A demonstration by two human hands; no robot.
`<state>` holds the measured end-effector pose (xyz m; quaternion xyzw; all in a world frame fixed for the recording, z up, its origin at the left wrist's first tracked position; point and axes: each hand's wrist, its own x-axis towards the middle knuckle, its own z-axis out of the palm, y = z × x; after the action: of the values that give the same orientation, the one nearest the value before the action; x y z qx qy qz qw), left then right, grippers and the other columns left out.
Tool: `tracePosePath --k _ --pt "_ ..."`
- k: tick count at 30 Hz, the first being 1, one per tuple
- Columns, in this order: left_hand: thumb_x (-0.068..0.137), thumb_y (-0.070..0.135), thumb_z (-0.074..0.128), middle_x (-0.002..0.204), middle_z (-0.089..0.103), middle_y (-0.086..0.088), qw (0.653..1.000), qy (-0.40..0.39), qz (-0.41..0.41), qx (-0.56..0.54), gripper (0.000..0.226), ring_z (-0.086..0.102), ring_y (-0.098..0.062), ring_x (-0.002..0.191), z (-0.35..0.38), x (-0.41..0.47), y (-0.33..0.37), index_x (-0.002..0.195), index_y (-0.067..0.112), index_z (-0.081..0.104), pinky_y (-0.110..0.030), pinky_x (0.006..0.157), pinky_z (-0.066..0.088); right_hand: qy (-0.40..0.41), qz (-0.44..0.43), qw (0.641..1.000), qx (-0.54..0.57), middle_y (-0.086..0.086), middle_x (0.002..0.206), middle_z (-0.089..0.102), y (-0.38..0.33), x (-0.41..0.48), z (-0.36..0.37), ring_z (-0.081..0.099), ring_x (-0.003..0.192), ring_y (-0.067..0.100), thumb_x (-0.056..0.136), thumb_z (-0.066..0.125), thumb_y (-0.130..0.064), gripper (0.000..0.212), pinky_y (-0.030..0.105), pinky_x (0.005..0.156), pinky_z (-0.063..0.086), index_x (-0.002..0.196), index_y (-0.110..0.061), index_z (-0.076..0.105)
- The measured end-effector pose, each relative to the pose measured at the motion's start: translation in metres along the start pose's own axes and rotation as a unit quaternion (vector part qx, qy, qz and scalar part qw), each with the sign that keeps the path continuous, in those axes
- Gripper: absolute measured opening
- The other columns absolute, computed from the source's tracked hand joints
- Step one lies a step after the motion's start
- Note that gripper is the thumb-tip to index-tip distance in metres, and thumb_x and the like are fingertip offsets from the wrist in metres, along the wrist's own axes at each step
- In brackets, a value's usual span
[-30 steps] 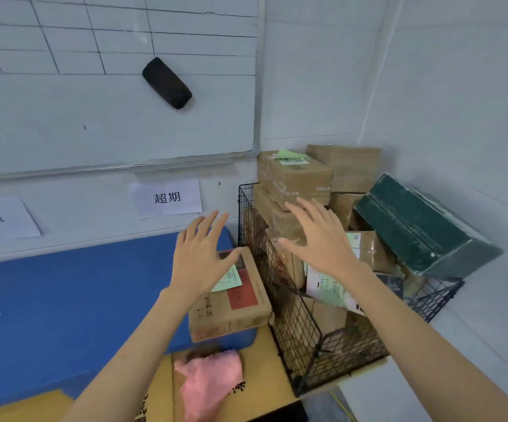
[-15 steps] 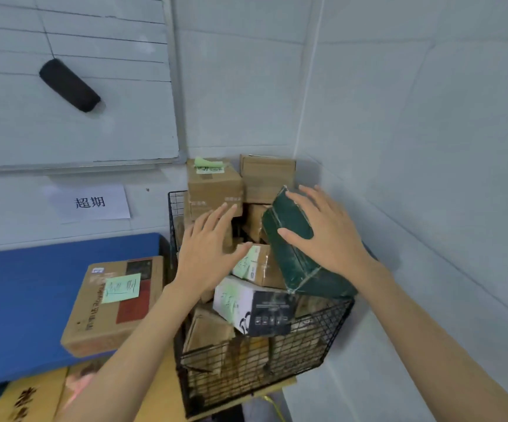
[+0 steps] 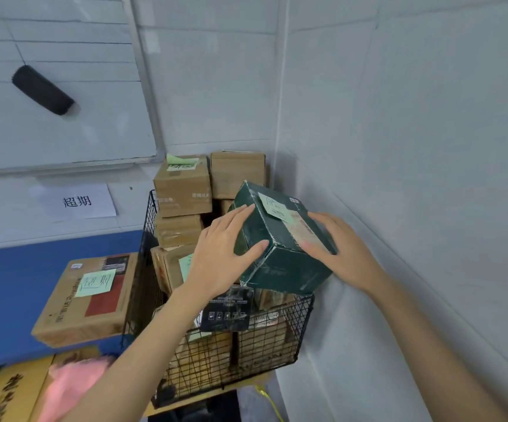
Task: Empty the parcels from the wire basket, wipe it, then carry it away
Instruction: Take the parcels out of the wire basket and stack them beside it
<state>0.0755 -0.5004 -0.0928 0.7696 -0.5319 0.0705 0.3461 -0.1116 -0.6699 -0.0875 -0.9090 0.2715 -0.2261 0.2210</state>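
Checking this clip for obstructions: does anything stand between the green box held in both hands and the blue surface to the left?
Partly. Brown cartons stacked at the left of the wire basket rise between them, and a flat carton covers the nearest blue surface.

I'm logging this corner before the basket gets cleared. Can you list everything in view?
wire basket: one, black, in the wall corner
cardboard parcels: at least five, brown, piled in the wire basket
green box: one, dark green, pressed between both hands above the pile
printed box: one, black, at the basket's front
flat parcel: one, brown with red patch, on the blue surface left of the basket
cloth: one, pink, bottom left
eraser: one, black, on the whiteboard
paper sign: one, white, on the wall below the whiteboard
left hand: on the green box's left side
right hand: on its right side
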Motion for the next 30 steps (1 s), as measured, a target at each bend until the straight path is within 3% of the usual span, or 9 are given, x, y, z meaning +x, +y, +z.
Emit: tracePosePath --k 5,10,15,17,21,26,28,30 --pt "0.086 0.074 0.039 0.154 0.035 0.016 0.999 -0.021 0.016 -0.035 0.073 0.032 -0.006 0.14 0.004 -0.004 0.005 0.149 0.038 0.033 -0.036 0.114 0.028 -0.001 0.021 0.999 0.042 -0.012 0.147 0.042 0.009 -0.008 0.009 0.041 0.133 0.008 0.077 0.046 -0.084 0.082 0.039 0.11 0.038 0.144 -0.037 0.04" --pt "0.082 0.071 0.054 0.155 0.03 0.021 0.997 -0.034 0.022 -0.059 0.076 0.032 -0.004 0.139 0.01 -0.008 0.005 0.148 0.041 0.031 -0.035 0.112 0.031 -0.022 0.047 0.997 0.06 -0.013 0.147 0.04 0.024 -0.014 0.02 0.043 0.133 0.011 0.066 0.047 -0.093 0.089 0.047 0.106 0.045 0.141 -0.047 0.036" --pt "0.081 0.053 0.071 0.155 0.025 0.024 0.995 -0.055 0.017 -0.086 0.076 0.034 0.001 0.134 0.007 -0.018 -0.006 0.144 0.047 0.029 -0.028 0.106 0.033 -0.027 0.059 0.996 0.057 -0.01 0.157 0.027 0.024 -0.017 0.027 0.035 0.14 0.014 0.07 0.067 -0.075 0.092 0.052 0.111 0.039 0.148 -0.04 0.033" --pt "0.081 0.048 0.073 0.156 0.025 0.022 0.993 -0.065 0.011 -0.094 0.076 0.033 0.004 0.131 0.005 -0.021 -0.007 0.143 0.049 0.028 -0.025 0.104 0.03 -0.021 0.061 0.995 0.075 -0.01 0.157 0.031 0.022 -0.017 0.031 0.036 0.14 0.015 0.068 0.072 -0.07 0.094 0.052 0.111 0.039 0.147 -0.039 0.033" --pt "0.08 0.039 0.076 0.154 0.03 0.021 0.989 -0.066 -0.002 -0.135 0.076 0.038 0.003 0.13 0.003 -0.023 -0.009 0.14 0.049 0.03 -0.02 0.105 0.031 0.009 0.047 0.99 0.132 -0.013 0.144 0.045 0.017 -0.017 0.035 0.046 0.129 0.013 0.065 0.084 -0.056 0.088 0.049 0.104 0.048 0.141 -0.041 0.042" --pt "0.078 0.033 0.081 0.146 0.043 0.021 0.982 -0.035 -0.035 -0.18 0.076 0.045 0.0 0.13 -0.011 -0.027 -0.018 0.137 0.047 0.034 -0.027 0.104 0.043 0.058 0.005 0.986 0.154 -0.018 0.144 0.04 -0.005 -0.007 0.029 0.042 0.128 0.006 0.065 0.091 -0.036 0.083 0.039 0.108 0.044 0.138 -0.038 0.05" --pt "0.077 0.032 0.082 0.143 0.045 0.021 0.982 -0.015 -0.039 -0.186 0.077 0.046 0.002 0.128 -0.02 -0.027 -0.021 0.136 0.048 0.035 -0.027 0.103 0.044 0.065 -0.018 0.985 0.156 -0.023 0.143 0.037 -0.017 -0.002 0.026 0.04 0.127 0.002 0.065 0.091 -0.034 0.083 0.031 0.106 0.042 0.137 -0.038 0.05" --pt "0.077 0.03 0.083 0.142 0.046 0.021 0.98 0.003 -0.04 -0.193 0.078 0.046 0.002 0.128 -0.031 -0.027 -0.023 0.136 0.047 0.036 -0.029 0.103 0.045 0.069 -0.039 0.985 0.154 -0.02 0.148 0.035 -0.029 0.006 0.026 0.04 0.13 0.004 0.063 0.091 -0.038 0.085 0.032 0.106 0.042 0.138 -0.039 0.049"
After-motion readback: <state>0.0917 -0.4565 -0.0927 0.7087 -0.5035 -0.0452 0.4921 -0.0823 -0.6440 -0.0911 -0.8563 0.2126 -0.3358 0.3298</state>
